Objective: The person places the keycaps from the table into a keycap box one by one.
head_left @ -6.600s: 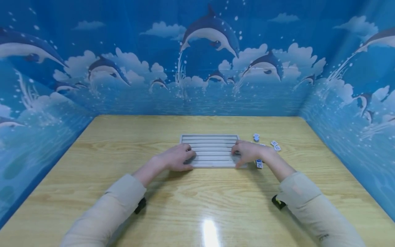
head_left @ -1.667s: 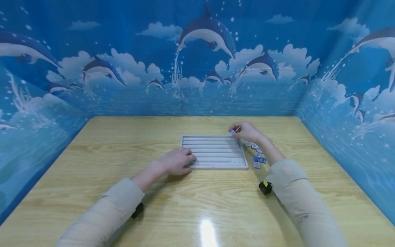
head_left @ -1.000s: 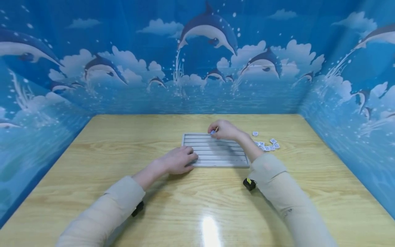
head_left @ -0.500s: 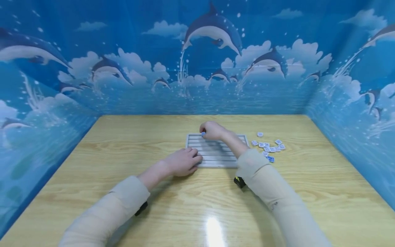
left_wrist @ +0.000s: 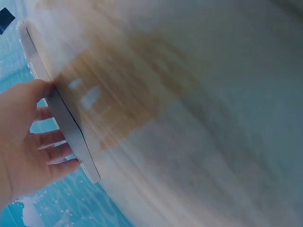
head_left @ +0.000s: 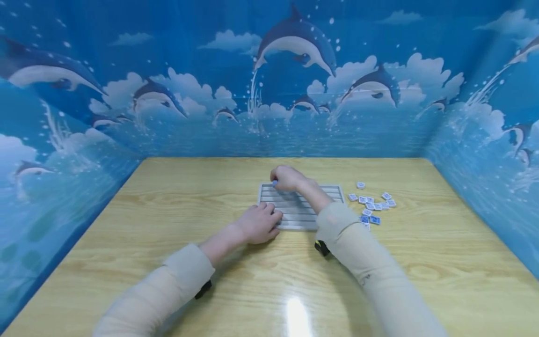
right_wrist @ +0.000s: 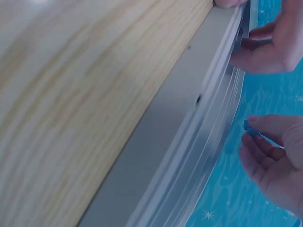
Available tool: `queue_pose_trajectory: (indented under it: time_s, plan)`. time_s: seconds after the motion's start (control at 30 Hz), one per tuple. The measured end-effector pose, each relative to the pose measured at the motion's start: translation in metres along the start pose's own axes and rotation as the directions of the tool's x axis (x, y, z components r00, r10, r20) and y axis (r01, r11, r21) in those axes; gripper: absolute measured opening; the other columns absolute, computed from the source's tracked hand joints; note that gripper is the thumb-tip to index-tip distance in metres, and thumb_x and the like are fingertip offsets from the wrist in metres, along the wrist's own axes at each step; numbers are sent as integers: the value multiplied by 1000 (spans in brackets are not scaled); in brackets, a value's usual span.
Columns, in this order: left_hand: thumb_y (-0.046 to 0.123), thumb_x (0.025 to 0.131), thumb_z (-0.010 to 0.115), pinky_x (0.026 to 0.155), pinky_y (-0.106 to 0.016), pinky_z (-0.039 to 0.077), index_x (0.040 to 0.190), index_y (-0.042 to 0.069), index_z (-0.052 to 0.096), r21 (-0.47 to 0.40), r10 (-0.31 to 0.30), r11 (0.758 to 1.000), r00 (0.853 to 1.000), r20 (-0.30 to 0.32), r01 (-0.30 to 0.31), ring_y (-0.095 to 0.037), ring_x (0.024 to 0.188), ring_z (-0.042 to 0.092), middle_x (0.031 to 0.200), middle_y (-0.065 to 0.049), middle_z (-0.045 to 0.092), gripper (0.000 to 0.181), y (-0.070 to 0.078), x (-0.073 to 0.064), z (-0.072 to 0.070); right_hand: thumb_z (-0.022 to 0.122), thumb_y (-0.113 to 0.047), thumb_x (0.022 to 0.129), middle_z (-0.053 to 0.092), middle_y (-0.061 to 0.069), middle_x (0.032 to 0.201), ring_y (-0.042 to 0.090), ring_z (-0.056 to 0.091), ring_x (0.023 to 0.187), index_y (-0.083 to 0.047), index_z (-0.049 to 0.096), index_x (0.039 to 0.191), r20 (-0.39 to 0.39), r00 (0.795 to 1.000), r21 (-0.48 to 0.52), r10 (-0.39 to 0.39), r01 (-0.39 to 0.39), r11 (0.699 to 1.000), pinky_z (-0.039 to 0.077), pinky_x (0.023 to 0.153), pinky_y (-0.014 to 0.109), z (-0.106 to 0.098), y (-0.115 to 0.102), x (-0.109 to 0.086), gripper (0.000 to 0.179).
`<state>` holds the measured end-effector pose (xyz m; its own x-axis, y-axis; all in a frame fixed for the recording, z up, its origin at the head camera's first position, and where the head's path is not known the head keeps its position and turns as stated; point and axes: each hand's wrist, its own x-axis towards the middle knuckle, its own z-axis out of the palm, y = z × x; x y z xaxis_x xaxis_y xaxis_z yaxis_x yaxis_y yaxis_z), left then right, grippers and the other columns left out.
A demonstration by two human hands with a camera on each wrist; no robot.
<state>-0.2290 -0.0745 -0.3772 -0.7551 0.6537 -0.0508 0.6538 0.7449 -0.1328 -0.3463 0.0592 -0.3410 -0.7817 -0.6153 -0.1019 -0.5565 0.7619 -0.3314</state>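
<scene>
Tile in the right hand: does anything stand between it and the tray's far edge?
Nothing visible does. The left hand holds the near left corner of the tray, away from the tile.

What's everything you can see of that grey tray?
The tray is pale grey, rectangular and shallow, perhaps plastic, with a raised rim and ridges running left to right. It lies flat on the table, the left hand gripping it at the near-left corner. The right hand hides part of its far edge; contact is unclear.
</scene>
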Motion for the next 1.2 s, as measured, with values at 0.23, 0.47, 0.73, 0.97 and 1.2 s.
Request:
queue_pose_trajectory:
  time_s: [0.23, 0.47, 0.73, 0.97, 1.2]
  plan:
    - [38, 92, 53, 76, -38, 44, 107, 14, 51, -46, -22, 999, 1000, 2, 23, -23, 94, 46, 100, -5, 46, 28, 2, 2, -3, 53, 3, 85, 61, 14, 109, 25, 56, 99, 2, 63, 109, -10, 999, -17, 31, -31, 999, 47, 82, 35, 7, -6, 11, 25]
    - [38, 92, 53, 78, -38, 45, 111, 13, 52, -47, -38, 998, 999, 17, 38, -24, 96, 46, 105, -8, 48, 32, 3, -2, -2, 51, 8, 84, 62, 13, 104, 26, 57, 98, 1, 65, 103, -7, 1000, -90, 8, -9, 996, 47, 82, 34, 18, -14, 19, 25]
    - [34, 92, 55, 81, -39, 44, 110, 13, 53, -127, -77, 989, 996, 32, 81, -24, 96, 48, 103, -11, 49, 28, 5, -8, -2, 54, 1, 87, 61, 10, 99, 23, 56, 92, -3, 63, 99, -7, 999, -116, 35, -36, 993, 47, 77, 33, 25, -17, 23, 16]
    - [35, 91, 55, 81, -38, 44, 108, 14, 52, -119, -107, 987, 993, 43, 111, -24, 94, 48, 100, -11, 50, 27, 3, -9, -2, 56, -1, 86, 62, 10, 103, 25, 54, 100, -4, 66, 99, -11, 1000, -149, -28, 26, 989, 45, 84, 36, 22, -20, 24, 17]
    - [35, 92, 55, 78, -36, 44, 116, 13, 53, -95, -62, 993, 997, 49, 67, -22, 92, 48, 101, -10, 50, 33, 4, -5, -8, 56, -5, 89, 61, 9, 96, 22, 56, 86, -5, 65, 94, -23, 999, -111, 25, -28, 993, 47, 75, 35, 20, -14, 22, 11]
